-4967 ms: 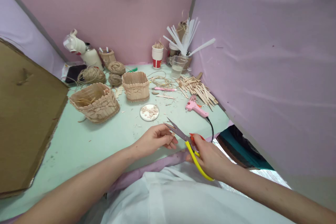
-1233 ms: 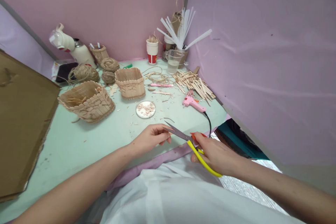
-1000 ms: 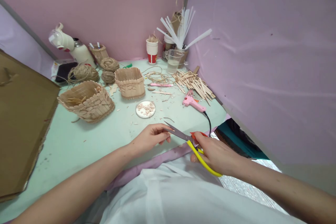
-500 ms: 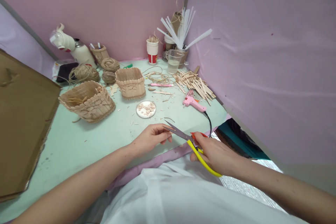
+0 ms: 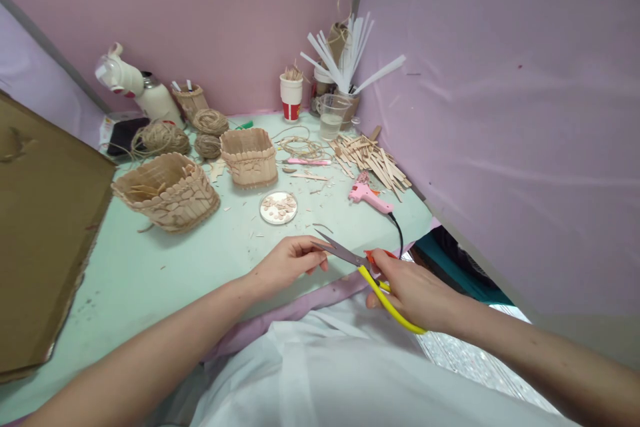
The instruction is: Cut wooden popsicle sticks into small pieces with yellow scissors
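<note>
My right hand (image 5: pixel 417 293) grips a pair of scissors (image 5: pixel 345 253) with yellow and orange handles, their dark blades slightly apart and pointing left. The blade tips reach the fingertips of my left hand (image 5: pixel 293 262), whose thumb and index finger are pinched together. Whatever lies in that pinch is mostly hidden and too small to name. Just beyond my left hand, a round white dish (image 5: pixel 279 207) holds small cut wooden bits. Scattered slivers lie on the pale green tabletop around it.
Two craft-stick baskets (image 5: pixel 167 197) stand at left, near twine balls (image 5: pixel 163 138). A pink glue gun (image 5: pixel 370 195) and a pile of wooden sticks (image 5: pixel 373 160) lie at right. Behind are a clear cup (image 5: pixel 331 121) and a white-and-red cup (image 5: pixel 291 99). Cardboard (image 5: pixel 45 240) edges the left.
The scissors and my right hand have shifted very slightly to the right. My left hand stays in place with its pinch unchanged.
</note>
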Demonstrator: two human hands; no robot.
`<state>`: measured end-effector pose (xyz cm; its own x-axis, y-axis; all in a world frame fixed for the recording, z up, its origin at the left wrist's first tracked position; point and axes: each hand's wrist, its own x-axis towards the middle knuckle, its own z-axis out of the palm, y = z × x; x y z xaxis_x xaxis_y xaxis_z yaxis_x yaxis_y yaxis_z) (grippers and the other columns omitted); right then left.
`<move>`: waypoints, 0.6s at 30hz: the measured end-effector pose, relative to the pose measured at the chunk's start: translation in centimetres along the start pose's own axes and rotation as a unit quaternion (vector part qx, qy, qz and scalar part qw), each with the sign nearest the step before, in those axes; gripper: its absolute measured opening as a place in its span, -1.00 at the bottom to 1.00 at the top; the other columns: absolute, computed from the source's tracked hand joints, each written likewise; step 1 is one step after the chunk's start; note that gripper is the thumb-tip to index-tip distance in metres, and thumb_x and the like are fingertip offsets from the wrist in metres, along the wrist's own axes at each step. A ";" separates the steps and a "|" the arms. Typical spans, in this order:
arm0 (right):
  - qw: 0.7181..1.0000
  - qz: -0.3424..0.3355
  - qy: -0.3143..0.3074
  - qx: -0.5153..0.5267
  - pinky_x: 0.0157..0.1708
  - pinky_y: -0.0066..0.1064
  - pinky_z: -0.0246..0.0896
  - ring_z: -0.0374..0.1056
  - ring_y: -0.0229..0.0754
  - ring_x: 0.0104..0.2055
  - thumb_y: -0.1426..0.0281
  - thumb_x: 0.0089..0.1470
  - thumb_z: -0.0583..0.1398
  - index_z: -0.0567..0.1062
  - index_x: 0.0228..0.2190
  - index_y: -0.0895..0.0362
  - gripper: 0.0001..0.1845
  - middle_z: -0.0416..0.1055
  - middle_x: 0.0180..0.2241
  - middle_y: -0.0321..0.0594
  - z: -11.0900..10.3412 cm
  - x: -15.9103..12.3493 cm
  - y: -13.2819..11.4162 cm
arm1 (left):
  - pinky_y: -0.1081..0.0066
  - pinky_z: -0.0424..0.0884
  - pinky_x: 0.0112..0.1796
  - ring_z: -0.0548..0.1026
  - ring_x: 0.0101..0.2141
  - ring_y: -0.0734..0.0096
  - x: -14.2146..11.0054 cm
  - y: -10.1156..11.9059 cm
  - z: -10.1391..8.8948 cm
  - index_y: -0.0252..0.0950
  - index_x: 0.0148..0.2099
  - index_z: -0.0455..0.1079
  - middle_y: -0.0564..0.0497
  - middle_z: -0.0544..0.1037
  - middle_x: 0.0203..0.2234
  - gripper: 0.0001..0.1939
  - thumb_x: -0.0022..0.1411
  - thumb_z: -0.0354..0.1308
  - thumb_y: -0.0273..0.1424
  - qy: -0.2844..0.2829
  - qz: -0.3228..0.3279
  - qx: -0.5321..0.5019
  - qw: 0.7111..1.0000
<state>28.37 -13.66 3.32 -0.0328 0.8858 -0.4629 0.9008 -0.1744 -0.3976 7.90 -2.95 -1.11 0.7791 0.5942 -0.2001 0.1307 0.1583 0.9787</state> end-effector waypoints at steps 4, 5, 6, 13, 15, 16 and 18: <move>1.000 0.000 0.000 -0.022 -0.45 -0.47 0.05 0.35 -0.09 -0.30 0.14 -0.05 0.14 0.22 -0.21 0.04 -0.62 0.41 -0.31 -0.21 0.2 0.0 0.0 | 0.50 0.14 -0.52 0.26 -0.54 0.53 0.0 -0.2 -0.1 -0.32 -0.16 0.42 0.03 0.47 -0.51 -0.72 0.08 0.06 -0.36 0.004 -0.004 0.010 1.000; 1.000 -0.001 -0.002 -0.026 -0.44 -0.47 0.05 0.36 -0.09 -0.30 0.14 -0.04 0.14 0.22 -0.21 0.04 -0.62 0.41 -0.32 -0.21 0.2 0.0 0.0 | 0.51 0.12 -0.52 0.26 -0.53 0.53 0.0 -0.2 -0.1 -0.32 -0.17 0.43 0.03 0.47 -0.51 -0.73 0.08 0.06 -0.36 0.006 -0.007 0.013 1.000; 1.000 -0.001 -0.003 -0.029 -0.44 -0.47 0.05 0.36 -0.09 -0.30 0.13 -0.04 0.14 0.22 -0.21 0.04 -0.62 0.42 -0.33 -0.20 0.2 0.0 -0.1 | 0.51 0.11 -0.53 0.27 -0.53 0.52 0.0 -0.2 -0.1 -0.32 -0.18 0.43 0.03 0.47 -0.51 -0.74 0.08 0.06 -0.36 0.010 -0.011 0.017 1.000; 0.999 -0.002 -0.014 -0.030 -0.45 -0.46 0.05 0.35 -0.09 -0.33 0.13 -0.02 0.13 0.22 -0.27 0.06 -0.66 0.40 -0.35 -0.21 0.2 -0.1 -0.1 | 0.51 0.15 -0.48 0.31 -0.48 0.51 0.0 0.1 0.1 -0.31 -0.25 0.44 0.04 0.47 -0.50 -0.79 0.09 0.05 -0.38 0.020 -0.021 0.032 0.999; 1.000 -0.003 -0.014 -0.028 -0.45 -0.46 0.05 0.35 -0.10 -0.34 0.13 -0.02 0.13 0.22 -0.29 0.07 -0.67 0.40 -0.35 -0.22 0.2 0.0 -0.1 | 0.50 0.17 -0.45 0.33 -0.46 0.49 0.0 0.1 0.1 -0.32 -0.25 0.44 0.03 0.47 -0.51 -0.79 0.08 0.05 -0.38 0.020 -0.020 0.029 0.999; 1.000 -0.003 -0.014 -0.026 -0.46 -0.46 0.05 0.34 -0.10 -0.35 0.14 -0.02 0.12 0.21 -0.30 0.07 -0.68 0.40 -0.36 -0.22 0.2 0.0 -0.1 | 0.49 0.18 -0.45 0.34 -0.45 0.47 0.0 0.1 0.1 -0.32 -0.25 0.44 0.03 0.47 -0.51 -0.79 0.08 0.05 -0.38 0.021 -0.020 0.029 0.999; 1.000 -0.005 -0.016 -0.024 -0.47 -0.46 0.04 0.34 -0.11 -0.36 0.16 0.00 0.10 0.20 -0.30 0.07 -0.72 0.40 -0.37 -0.22 0.3 -0.1 -0.1 | 0.48 0.18 -0.43 0.35 -0.45 0.45 0.0 0.1 0.1 -0.32 -0.25 0.44 0.02 0.46 -0.51 -0.78 0.08 0.05 -0.37 0.024 -0.018 0.031 0.999</move>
<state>28.15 -13.80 3.19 -0.0546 0.8727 -0.4851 0.9200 -0.1449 -0.3641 8.03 -3.03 -1.01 0.7425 0.6268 -0.2362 0.1975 0.1321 0.9714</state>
